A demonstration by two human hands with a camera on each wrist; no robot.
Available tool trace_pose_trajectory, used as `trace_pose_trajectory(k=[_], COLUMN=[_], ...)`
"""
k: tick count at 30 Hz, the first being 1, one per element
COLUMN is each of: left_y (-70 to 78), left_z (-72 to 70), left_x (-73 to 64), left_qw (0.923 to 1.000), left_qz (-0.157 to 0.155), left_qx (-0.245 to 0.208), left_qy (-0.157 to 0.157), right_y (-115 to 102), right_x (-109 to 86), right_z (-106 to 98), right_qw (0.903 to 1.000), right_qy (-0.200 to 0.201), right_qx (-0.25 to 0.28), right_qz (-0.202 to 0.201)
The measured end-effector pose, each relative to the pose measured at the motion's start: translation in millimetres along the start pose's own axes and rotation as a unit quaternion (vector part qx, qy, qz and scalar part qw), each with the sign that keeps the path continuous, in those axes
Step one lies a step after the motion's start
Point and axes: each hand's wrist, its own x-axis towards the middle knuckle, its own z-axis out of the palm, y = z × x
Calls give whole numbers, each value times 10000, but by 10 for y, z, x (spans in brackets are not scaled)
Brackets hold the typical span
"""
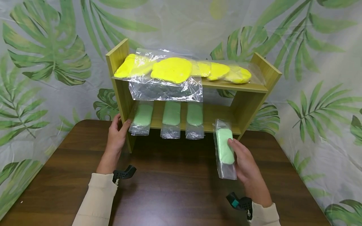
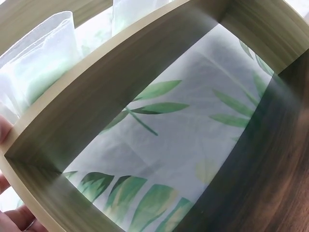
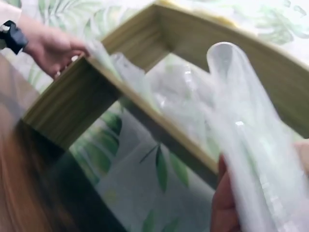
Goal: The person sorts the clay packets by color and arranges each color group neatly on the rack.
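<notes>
A small two-tier wooden shelf [image 1: 251, 102] stands on the table. My left hand [image 1: 116, 135] grips its left side panel, thumb at the front by the lower board and fingers around the outer side. In my right hand [image 1: 246, 163] is a light green soft block in a clear plastic bag [image 1: 225, 146], held upright just in front of the lower board's right part. Three similar bagged green blocks lie on the lower board: one at the left [image 1: 142, 115], one mid-board [image 1: 171, 113], one farther right [image 1: 195, 113]. The right wrist view blurs the held bag [image 3: 256, 145].
Several flat yellow pieces in clear bags [image 1: 172, 69] lie along the upper board, one bag hanging over its front edge. Brown wooden table [image 1: 169, 188] extends toward me. Behind hangs a leaf-patterned cloth [image 1: 181, 18].
</notes>
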Motion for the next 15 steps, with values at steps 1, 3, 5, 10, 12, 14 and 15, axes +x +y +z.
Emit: trace_pose_trajectory(k=[1,3,5,10,12,14,15], left_y=[0,0,0,1,2,3,4], left_z=[0,1,2,1,0,0,0], left_x=[-1,-1,-2,-2,-3,-3,-3], left_qw=[10000,10000,10000,10000,10000,10000,10000], left_qz=[4,16,19,5,3,-5,-7], left_qx=[-1,-8,-8,19,31,36,32], left_qy=[-2,2,7,8,1,-17,-27], right_y=[-19,-55,-80,-102,-105,-103,-103], right_x=[-14,-44,-68,-96,-99,-98,-100], right_z=[4,9,4,-21,-29,-35,-39], right_qw=[10000,9998,9992,9916,9860,9793,9754], right_qy=[11,-146,-379,-1013,-1264,-1512,-1635], right_qx=[-33,1,128,808,1085,1348,1479], right_qz=[60,103,95,39,43,34,14])
